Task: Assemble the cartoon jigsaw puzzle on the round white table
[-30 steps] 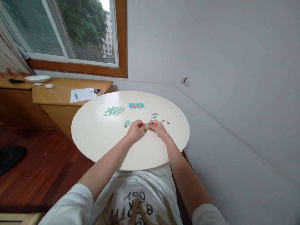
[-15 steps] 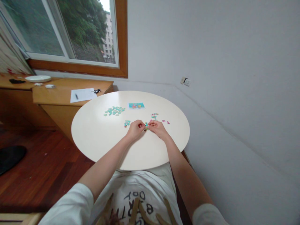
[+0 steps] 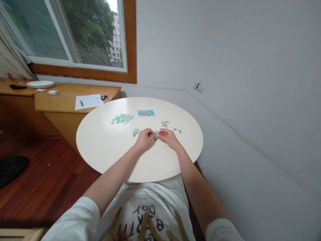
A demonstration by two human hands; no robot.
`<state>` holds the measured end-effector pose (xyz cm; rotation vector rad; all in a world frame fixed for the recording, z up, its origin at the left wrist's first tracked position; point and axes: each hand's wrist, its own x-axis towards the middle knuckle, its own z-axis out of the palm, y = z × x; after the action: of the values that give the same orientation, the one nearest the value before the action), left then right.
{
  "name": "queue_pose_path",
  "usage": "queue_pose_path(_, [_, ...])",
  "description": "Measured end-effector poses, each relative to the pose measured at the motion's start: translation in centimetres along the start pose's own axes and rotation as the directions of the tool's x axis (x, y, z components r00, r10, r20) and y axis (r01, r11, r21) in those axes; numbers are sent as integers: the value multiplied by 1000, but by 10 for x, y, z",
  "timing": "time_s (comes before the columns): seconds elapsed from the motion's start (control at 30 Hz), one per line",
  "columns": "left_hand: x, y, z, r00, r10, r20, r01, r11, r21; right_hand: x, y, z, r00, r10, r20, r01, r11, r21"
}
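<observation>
From my remote seat, the biggest thing I had was the pale wall (image 3: 238,67), running behind the round table (image 3: 107,147) and down its R side. A window (image 3: 87,33) w/ a wood frame was beyond the table, far L. A wooden desk (image 3: 60,100) stood off the table's far-L edge; the person's white shirt (image 3: 147,197) w/ dark lettering was at the table's near edge.

Both hands were over the table, a bit R of its middle, fingertips nearly meeting. L hand (image 3: 144,139): thumb + index narrow, tips close. R hand (image 3: 169,138): fingers bunched, also narrow, tips pointing L. Couldn't tell if either had a pc pinched; too small on my end.

White paper (image 3: 89,99) lay L of the table, on the desk; a white plate (image 3: 40,84) was farther L.

A green heap (image 3: 122,118) of puzzle pcs was on the table's far side, L of its middle. A turquoise picture card (image 3: 145,113) lay flat nr the table's far edge. On the table's R half, a mixed group (image 3: 165,125) of pcs sat just past the R hand. A smaller group (image 3: 136,132) was nr the table's middle, L of the L hand. A green/yellow cluster (image 3: 156,133) was btwn the fingertips, R of the table's middle, partly hidden. Two pink pcs (image 3: 180,131) lay farthest R on the table.
</observation>
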<state>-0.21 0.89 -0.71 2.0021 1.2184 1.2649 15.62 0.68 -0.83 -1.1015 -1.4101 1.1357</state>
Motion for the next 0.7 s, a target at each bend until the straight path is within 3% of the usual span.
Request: queue_pose_path(0.7, [0, -3, 0, 1000, -12, 16, 12, 1000, -14, 2, 4, -2, 1000, 13, 9, -13, 1000, 14])
